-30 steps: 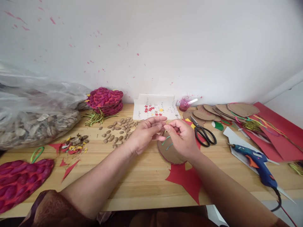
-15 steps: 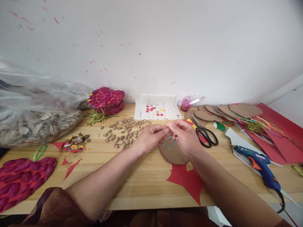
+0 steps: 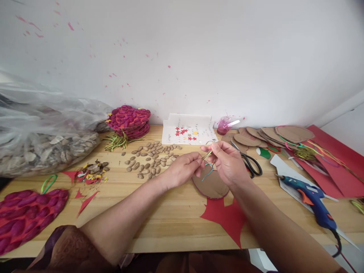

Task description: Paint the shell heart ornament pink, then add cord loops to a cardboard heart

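My left hand [image 3: 183, 170] and my right hand [image 3: 229, 163] meet over the middle of the table, each with its fingers pinched. Between them runs a small bundle of thin olive-yellow strands [image 3: 207, 154], held at both sides. Below the hands lies a round cardboard disc [image 3: 212, 186], partly hidden by my right hand. A blue-green cord [image 3: 207, 172] hangs or lies over this disc; I cannot tell whether it is attached. Red paper [image 3: 224, 220] with pointed, cut edges lies at the disc's near side.
Black scissors [image 3: 250, 165] lie just right of my right hand, and a blue glue gun [image 3: 309, 199] farther right. Cardboard discs [image 3: 294, 133] stand stacked behind. Loose brown shells [image 3: 153, 159] spread to the left, near a plastic bag [image 3: 42, 132] and a purple-studded heart [image 3: 31, 212].
The hands have moved slightly apart, my right hand a little to the right. The olive-yellow strands between the fingers now show clearly.
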Demonstrator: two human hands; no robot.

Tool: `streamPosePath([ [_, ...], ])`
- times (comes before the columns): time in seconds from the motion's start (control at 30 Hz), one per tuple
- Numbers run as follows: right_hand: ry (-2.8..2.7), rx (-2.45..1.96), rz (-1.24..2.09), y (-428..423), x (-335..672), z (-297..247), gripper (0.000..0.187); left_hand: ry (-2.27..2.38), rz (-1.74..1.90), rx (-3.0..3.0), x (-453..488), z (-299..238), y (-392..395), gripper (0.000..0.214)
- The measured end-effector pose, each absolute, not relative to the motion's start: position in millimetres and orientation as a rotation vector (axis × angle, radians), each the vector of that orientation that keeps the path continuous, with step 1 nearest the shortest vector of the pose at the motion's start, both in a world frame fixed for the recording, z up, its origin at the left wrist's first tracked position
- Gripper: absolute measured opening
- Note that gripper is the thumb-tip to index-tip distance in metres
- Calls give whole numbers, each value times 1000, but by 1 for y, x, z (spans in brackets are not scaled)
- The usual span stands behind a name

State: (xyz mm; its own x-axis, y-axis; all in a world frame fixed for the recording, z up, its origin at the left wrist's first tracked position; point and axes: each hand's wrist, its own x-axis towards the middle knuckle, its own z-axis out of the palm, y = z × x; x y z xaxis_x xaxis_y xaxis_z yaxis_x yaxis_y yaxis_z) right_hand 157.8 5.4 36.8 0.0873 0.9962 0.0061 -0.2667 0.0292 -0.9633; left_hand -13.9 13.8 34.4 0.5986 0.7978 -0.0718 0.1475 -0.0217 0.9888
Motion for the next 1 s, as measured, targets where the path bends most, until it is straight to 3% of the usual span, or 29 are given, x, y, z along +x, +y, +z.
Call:
streamPosePath([
  [0.2, -852, -986, 1263, 9, 162, 38, 43, 928, 531, 1504, -15, 27, 19, 21],
  [0.3, -862, -984, 1277, 10, 163, 38, 42, 1095, 787, 1491, -14, 29, 20, 15],
  [0.47, -882, -944, 1392, 7, 154, 31, 34, 1053, 1174, 1296, -14, 43, 15, 27],
  [0.8, -853, -988, 1434, 2, 141, 20, 34, 852, 1094, 1157, -2, 34, 9, 51],
  [1.0, -856, -1054, 1425, 1, 142, 22, 37, 977, 1067, 1274, -3, 27, 10, 40],
])
